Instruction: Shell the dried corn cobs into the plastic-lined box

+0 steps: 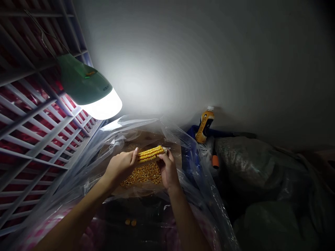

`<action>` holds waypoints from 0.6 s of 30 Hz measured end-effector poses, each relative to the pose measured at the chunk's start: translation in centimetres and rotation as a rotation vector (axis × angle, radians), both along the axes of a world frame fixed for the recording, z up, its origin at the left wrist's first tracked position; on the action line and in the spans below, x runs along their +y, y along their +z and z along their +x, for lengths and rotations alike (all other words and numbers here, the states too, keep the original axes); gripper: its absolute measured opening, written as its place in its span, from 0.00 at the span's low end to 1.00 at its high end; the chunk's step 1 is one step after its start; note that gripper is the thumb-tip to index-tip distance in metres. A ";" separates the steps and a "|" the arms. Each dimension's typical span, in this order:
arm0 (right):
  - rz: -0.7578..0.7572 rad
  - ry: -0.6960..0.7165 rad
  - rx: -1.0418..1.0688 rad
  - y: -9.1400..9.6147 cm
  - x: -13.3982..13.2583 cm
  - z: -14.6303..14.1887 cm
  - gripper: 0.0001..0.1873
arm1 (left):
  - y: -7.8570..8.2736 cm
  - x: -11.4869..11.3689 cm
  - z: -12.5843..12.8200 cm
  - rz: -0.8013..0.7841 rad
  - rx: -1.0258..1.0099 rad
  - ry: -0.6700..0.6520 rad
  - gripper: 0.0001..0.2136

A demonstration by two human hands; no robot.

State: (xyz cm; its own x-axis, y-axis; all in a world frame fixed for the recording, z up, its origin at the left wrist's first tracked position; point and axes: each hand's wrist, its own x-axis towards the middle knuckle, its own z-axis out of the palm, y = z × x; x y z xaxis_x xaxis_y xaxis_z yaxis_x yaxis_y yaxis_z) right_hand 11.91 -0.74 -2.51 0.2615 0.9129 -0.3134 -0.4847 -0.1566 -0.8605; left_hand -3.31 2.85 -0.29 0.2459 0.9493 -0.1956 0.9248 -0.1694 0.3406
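A dried yellow corn cob [151, 154] is held level between both hands over a pile of loose kernels [143, 174]. My left hand [120, 166] grips the cob's left end with the thumb pressed on the kernels. My right hand [168, 168] is closed round its right end. The kernels lie on a brown surface inside a clear plastic sheet [125, 134] that spreads around the hands. Two stray kernels [130, 222] lie in the dark nearer to me.
A green lamp [90, 90] glows at the upper left, hung on a white lattice crate [34, 139]. An orange-labelled bottle [205, 124] stands against the grey wall. Dark plastic bags [251, 164] fill the right side, beside a small orange object [215, 161].
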 end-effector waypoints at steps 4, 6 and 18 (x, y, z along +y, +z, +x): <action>-0.038 -0.080 -0.091 -0.3 -0.1 -0.1 0.20 | 0.0 0.0 0.0 -0.010 -0.003 0.000 0.31; -0.017 -0.066 -0.108 -0.3 -0.1 -0.1 0.20 | -0.1 0.0 -0.1 -0.009 -0.021 0.021 0.31; 0.016 -0.052 -0.098 -0.6 -0.2 -0.4 0.20 | 0.0 0.1 0.0 -0.016 -0.008 0.016 0.32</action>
